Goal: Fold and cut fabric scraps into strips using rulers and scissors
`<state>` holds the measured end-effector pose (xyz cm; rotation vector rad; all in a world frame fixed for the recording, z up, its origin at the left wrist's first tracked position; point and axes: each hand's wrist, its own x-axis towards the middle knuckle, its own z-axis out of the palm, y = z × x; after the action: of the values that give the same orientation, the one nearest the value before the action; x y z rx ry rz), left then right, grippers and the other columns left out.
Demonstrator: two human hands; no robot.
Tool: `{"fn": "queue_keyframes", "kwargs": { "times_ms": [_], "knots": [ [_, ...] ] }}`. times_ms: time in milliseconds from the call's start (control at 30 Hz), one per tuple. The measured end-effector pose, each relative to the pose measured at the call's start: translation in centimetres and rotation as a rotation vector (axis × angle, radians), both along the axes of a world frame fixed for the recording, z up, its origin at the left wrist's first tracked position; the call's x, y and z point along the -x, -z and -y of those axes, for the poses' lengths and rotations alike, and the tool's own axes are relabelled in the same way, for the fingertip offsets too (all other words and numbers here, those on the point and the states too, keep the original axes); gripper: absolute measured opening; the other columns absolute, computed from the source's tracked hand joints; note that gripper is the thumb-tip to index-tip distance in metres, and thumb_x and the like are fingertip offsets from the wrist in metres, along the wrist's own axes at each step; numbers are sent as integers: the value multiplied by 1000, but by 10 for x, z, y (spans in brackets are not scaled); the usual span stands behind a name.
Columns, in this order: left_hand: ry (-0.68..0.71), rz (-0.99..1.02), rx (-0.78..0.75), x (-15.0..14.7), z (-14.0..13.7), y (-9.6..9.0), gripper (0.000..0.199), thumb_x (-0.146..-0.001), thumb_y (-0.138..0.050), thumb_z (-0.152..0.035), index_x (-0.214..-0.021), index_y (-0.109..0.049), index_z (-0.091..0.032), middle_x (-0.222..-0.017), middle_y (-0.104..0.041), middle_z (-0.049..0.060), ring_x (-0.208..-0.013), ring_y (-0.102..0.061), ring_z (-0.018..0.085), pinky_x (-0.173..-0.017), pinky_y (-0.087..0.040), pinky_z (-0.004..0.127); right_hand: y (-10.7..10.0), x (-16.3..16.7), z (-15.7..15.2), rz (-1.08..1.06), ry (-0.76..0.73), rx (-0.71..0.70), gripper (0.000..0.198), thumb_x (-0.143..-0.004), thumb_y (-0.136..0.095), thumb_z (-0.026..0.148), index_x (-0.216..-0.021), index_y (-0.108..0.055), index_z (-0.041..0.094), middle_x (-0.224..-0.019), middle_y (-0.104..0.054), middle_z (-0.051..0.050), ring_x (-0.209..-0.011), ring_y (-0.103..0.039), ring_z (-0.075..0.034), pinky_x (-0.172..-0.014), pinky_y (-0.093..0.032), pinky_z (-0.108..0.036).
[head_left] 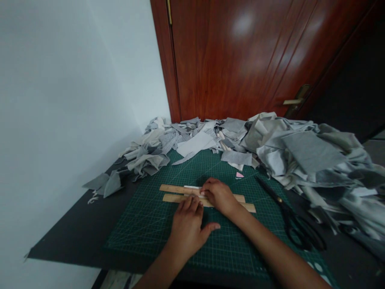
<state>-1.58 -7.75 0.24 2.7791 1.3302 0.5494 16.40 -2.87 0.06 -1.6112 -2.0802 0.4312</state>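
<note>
Two wooden rulers lie nearly parallel on a green cutting mat (138, 237): the farther ruler (171, 188) and the nearer ruler (174, 198). A pale strip, perhaps fabric, (191, 187) shows along the farther ruler and partly between the two. My left hand (187, 228) rests its fingertips on the nearer ruler, fingers extended and thumb spread to the right. My right hand (220, 196) is over the farther ruler, thumb and fingers drawn together in a pinch at the pale strip. Its fingers hide what is between them.
Black-handled scissors (300, 226) lie on the right, near a small pink triangular piece (239, 175). A large heap of grey fabric (313, 152) fills the right side. More scraps (150, 160) line the back and left, before a white wall and a wooden door (228, 60).
</note>
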Motion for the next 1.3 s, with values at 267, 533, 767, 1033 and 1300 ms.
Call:
{"fn": "queue_keyframes", "kwargs": {
  "times_ms": [267, 533, 767, 1033, 1300],
  "knots": [
    [-109, -64, 49, -15, -12, -9, 18, -98, -59, -18, -94, -76, -18, -106, -74, 10, -100, -70, 29, -92, -56, 45, 2, -2, 0, 17, -26, -17, 19, -92, -65, 11, -96, -80, 22, -107, -73, -9, -100, -68, -25, -86, -51, -33],
    [-201, -122, 10, -21, -15, -8, 27, -95, -49, -5, -100, -74, -15, -99, -75, 11, -93, -72, 28, -84, -56, 41, 3, -2, -1, 27, -29, -52, 22, -91, -65, 10, -94, -81, 24, -104, -75, -9, -100, -69, -26, -88, -53, -35],
    [-237, -68, 30, -20, -18, -5, 32, -95, -52, -6, -116, -72, -19, -107, -75, 8, -99, -71, 27, -86, -55, 39, 0, -3, 1, 52, -27, -36, 23, -91, -64, 9, -98, -80, 24, -107, -74, -7, -101, -69, -23, -89, -52, -31],
    [-209, -9, 102, -17, -24, -7, 23, -92, -58, -5, -93, -75, -19, -104, -71, 8, -109, -63, 27, -94, -52, 41, -2, -1, 2, 20, 1, 17, 20, -92, -64, 11, -97, -80, 21, -108, -74, -8, -100, -69, -22, -88, -50, -30],
    [-170, 59, 211, -21, -22, -11, 30, -92, -50, 2, -96, -74, -16, -116, -70, 9, -117, -64, 25, -107, -49, 41, 1, -2, 1, 32, -1, -17, 22, -92, -62, 9, -96, -79, 21, -106, -74, -8, -100, -68, -23, -89, -49, -30]
  ]
}}
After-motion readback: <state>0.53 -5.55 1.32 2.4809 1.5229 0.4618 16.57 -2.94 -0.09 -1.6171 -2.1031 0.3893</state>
